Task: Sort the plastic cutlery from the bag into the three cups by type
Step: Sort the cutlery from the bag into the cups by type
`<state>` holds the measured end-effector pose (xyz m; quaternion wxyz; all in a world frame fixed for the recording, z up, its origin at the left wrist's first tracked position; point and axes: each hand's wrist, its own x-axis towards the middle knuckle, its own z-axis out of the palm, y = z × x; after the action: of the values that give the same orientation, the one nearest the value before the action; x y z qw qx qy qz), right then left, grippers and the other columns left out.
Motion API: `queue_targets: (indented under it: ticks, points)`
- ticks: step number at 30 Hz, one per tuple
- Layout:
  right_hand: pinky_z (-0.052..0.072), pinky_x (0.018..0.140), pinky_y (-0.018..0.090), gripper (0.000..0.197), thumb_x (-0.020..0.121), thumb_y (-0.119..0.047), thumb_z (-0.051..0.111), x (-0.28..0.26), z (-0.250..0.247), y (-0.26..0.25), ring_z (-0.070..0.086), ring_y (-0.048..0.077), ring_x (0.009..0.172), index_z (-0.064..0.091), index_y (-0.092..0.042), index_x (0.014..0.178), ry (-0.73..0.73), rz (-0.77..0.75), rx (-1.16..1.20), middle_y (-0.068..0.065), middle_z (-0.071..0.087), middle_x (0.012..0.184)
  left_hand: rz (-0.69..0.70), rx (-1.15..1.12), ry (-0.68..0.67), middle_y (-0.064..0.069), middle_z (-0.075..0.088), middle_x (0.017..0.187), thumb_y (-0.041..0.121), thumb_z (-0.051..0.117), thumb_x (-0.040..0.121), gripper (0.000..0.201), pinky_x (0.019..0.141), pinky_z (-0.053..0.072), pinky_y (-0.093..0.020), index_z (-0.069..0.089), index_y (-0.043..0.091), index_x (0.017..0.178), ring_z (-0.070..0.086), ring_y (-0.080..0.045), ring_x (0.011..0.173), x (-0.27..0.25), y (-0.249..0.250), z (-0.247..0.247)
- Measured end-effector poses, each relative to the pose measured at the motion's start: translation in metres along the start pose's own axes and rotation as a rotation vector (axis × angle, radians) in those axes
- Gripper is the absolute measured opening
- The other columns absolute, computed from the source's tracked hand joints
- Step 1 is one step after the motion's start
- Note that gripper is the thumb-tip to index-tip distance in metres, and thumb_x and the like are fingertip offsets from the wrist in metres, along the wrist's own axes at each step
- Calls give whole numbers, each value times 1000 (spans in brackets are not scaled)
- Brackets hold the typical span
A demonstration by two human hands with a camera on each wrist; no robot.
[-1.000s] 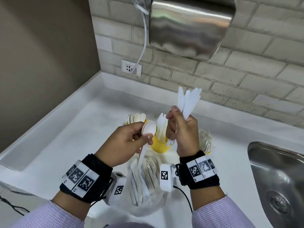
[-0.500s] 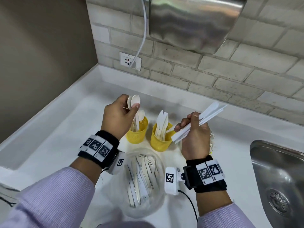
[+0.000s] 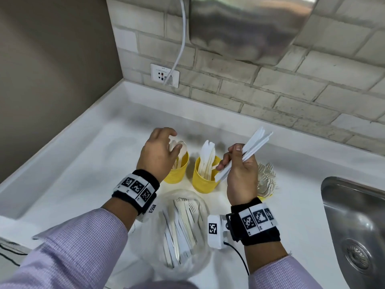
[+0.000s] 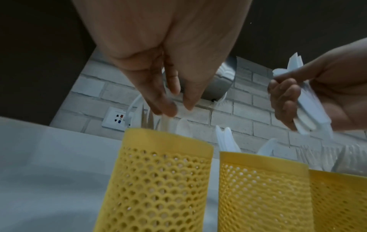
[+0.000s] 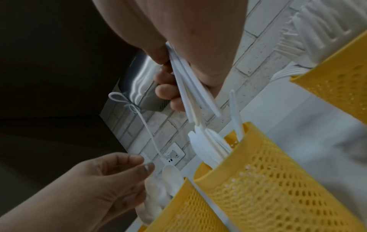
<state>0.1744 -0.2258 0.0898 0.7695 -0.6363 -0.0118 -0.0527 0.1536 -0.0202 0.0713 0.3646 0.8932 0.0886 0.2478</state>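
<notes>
A bundle of knives (image 3: 245, 152) is gripped by the right hand (image 3: 239, 176) above the middle cup (image 3: 205, 180). The left hand (image 3: 158, 152) is held over the spoon cup (image 3: 177, 172), fingers (image 4: 168, 108) loosely spread, nothing visibly held.

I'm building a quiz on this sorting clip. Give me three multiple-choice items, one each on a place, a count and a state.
1. Where is the left hand?
A. in the sink
B. over the leftmost cup
C. inside the bag

2. How many yellow cups show in the left wrist view?
A. two
B. three
C. five

3. What is the right hand doing?
A. holding a bundle of white cutlery
B. lying flat on the counter
C. pulling the wall plug

Key: 1 B, the hand hovers above the spoon cup. 2 B, the spoon cup, the knife cup and the fork cup stand in a row. 3 A, its fingers curl round the white cutlery, above the knife cup.
</notes>
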Motion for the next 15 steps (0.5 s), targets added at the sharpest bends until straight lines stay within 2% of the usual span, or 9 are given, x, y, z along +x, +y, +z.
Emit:
queue_targets:
  ticks: [2, 4, 6, 8, 10, 12, 15]
  points:
    - [47, 65, 50, 27, 110, -27, 42, 0, -1, 3, 53, 25, 51, 53, -9, 93, 8, -7, 7, 3, 53, 56, 101, 4, 96, -5, 54, 121, 20, 74, 91, 26, 89, 54, -36, 65, 14, 114, 61, -21, 102, -7, 3, -3]
    - [49, 65, 51, 29, 109, -31, 43, 1, -2, 5, 54, 24, 50, 52, -10, 92, 7, -18, -1, 2, 53, 56, 173, 53, 131, -6, 55, 116, 19, 76, 88, 25, 91, 46, -30, 66, 13, 111, 55, -24, 104, -20, 8, -5]
    - [50, 66, 52, 30, 108, -35, 44, 4, 0, 6, 53, 25, 52, 54, -15, 89, 17, -25, -22, -1, 51, 57, 186, 113, 65, -4, 59, 110, 20, 77, 87, 24, 85, 47, -32, 68, 15, 109, 54, -24, 100, -35, 8, 0]
    - [52, 66, 50, 29, 108, -37, 44, 8, 4, 4, 54, 26, 54, 54, -19, 88, 28, -45, -39, -2, 51, 58, 174, 177, -24, -4, 64, 107, 20, 77, 87, 26, 81, 52, -39, 70, 15, 111, 56, -27, 97, -45, 1, 8]
    - [52, 66, 42, 26, 109, -33, 43, 12, 9, 3, 55, 27, 58, 52, -16, 93, 40, -63, -36, 1, 51, 60, 190, 218, -70, -5, 67, 104, 14, 78, 86, 24, 81, 54, -43, 72, 14, 109, 57, -30, 94, -50, -9, 15]
    - [53, 65, 35, 23, 109, -30, 43, 16, 16, 4, 54, 27, 62, 51, -14, 95, 41, -84, -28, 6, 51, 62, 208, 209, -85, -5, 69, 101, 4, 78, 84, 21, 81, 54, -42, 75, 13, 103, 59, -31, 91, -52, -16, 19]
    - [53, 72, 45, 16, 102, -33, 50, 19, 24, 15, 56, 26, 63, 54, -19, 94, 8, -64, -98, 5, 56, 65, 207, 199, -86, -5, 69, 96, 2, 76, 85, 18, 77, 54, -38, 77, 12, 100, 60, -31, 89, -54, -19, 22]
